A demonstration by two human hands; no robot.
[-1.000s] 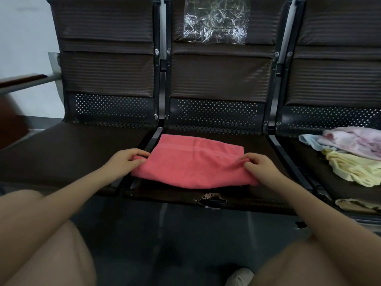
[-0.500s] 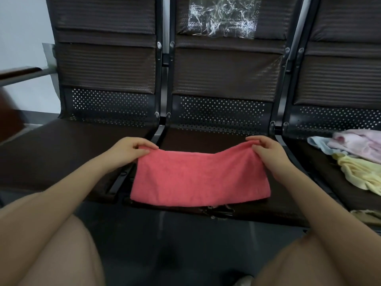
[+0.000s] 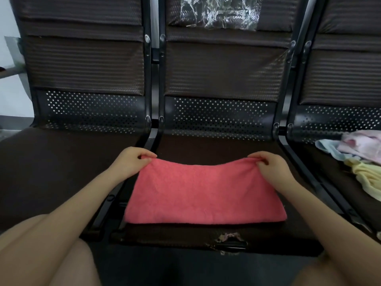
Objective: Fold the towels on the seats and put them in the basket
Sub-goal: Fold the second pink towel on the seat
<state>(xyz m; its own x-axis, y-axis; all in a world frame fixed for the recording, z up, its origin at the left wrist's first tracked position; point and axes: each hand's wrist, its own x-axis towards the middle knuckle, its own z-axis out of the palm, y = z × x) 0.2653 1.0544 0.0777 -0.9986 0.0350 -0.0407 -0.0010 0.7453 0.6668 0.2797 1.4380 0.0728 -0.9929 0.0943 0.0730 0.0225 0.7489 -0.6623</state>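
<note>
A coral-pink towel [image 3: 204, 193] hangs folded over the middle seat [image 3: 216, 147], its lower fold near the seat's front edge. My left hand [image 3: 132, 159] pinches its upper left corner. At the upper right corner my right hand [image 3: 270, 164] pinches the cloth too. The top edge sags slightly between both hands. No basket is in view.
A heap of loose towels lies on the right seat: pink [image 3: 362, 143], light blue [image 3: 327, 147] and pale yellow [image 3: 369, 176]. The left seat [image 3: 61, 162] holds nothing. Crumpled clear plastic [image 3: 220, 13] clings to the middle backrest. Torn upholstery [image 3: 228, 238] marks the middle seat's front edge.
Both hands lifted the towel's far corners off the seat and drew them up toward me, so the towel now hangs doubled between them instead of lying flat.
</note>
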